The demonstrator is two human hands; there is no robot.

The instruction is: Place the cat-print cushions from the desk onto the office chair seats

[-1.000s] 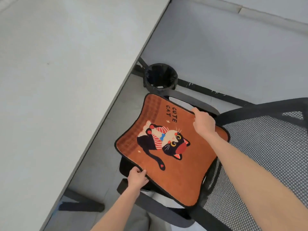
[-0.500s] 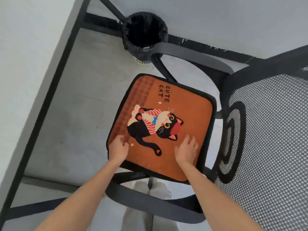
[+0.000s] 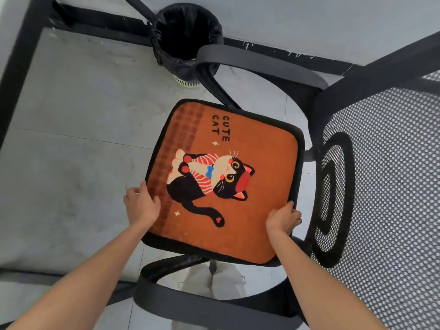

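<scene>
While we look straight down over both forearms, we see the left hand point(image 3: 141, 206) curled round the left edge of the cushion point(image 3: 257, 186), thumb lying on the orange top and the other fingers wrapped over the black border, so it grips that edge. The right hand point(image 3: 283, 219) closes on the cushion's right-hand near corner in the same way, knuckles up and fingers folded over the rim; we cannot see its fingertips, which go under the edge. The cushion, printed with a black-and-white cat in a striped top and the words CUTE CAT, lies flat on the chair seat, covering it so fully that we can make out no seat surface of its own. The chair's far armrest point(image 3: 257, 61) arcs above the cushion and the near armrest point(image 3: 190, 303) curves below it, partly crossed by our arms. The mesh backrest point(image 3: 385, 186) fills the right side and is cut off by the frame. Beyond the cushion stands a bin point(image 3: 187, 36) lined with a black bag, its base partly hidden by the far armrest. A dark desk frame point(image 3: 21, 60) crosses the tiled floor point(image 3: 78, 144) at upper left; the desk top itself is barely in view. Below the seat we glimpse pale trouser legs, blurred.
</scene>
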